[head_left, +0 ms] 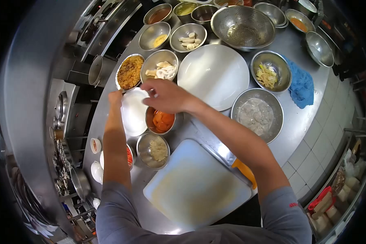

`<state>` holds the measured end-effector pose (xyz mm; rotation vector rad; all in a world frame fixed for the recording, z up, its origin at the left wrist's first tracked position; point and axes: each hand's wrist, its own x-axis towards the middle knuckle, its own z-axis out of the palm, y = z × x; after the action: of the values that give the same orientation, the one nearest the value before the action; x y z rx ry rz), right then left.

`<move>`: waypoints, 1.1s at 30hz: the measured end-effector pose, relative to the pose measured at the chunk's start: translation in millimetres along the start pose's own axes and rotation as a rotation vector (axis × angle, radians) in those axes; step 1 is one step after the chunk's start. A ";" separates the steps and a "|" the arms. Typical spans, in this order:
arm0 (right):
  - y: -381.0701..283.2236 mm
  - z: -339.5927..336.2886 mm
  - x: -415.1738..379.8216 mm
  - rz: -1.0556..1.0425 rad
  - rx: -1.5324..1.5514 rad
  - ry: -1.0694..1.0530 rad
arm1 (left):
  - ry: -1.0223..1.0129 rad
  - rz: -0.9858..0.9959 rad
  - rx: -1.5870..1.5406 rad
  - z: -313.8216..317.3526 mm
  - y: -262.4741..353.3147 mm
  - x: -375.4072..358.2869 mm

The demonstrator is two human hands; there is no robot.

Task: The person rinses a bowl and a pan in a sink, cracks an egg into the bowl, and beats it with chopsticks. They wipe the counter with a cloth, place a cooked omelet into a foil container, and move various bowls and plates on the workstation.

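Note:
My left hand is closed at the left rim of a white oval dish, just below a foil tray of brown-yellow crumbly food. What its fingers grip, if anything, is hidden. Above the dish's right edge, my right hand hovers palm down with its fingers apart, partly covering a steel bowl of orange slices. A bowl of pale pieces stands just beyond it. Below the orange slices is a bowl of minced pale food.
A cutting board lies nearest me, with an orange-handled knife at its right. Beyond are a large white plate, a colander, a bowl of yellow strips, a bowl of translucent food and a blue cloth.

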<state>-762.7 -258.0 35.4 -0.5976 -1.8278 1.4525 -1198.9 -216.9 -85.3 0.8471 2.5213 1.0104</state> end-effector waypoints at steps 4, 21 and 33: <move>19.1 63.5 52.1 0.088 0.144 -0.009 | -0.062 -0.030 -0.130 0.3 -3.8 6.2; 79.0 142.7 174.2 0.468 -0.179 0.457 | -0.197 -0.161 -0.208 -51.9 -24.0 -57.3; 170.0 159.0 226.7 0.525 -0.112 0.214 | -0.382 -0.405 -0.656 -49.8 -46.6 -18.7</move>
<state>-1041.8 -148.6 -90.1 -1.3134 -1.6595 1.5405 -1226.7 -281.8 -81.7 0.2793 1.7612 1.2666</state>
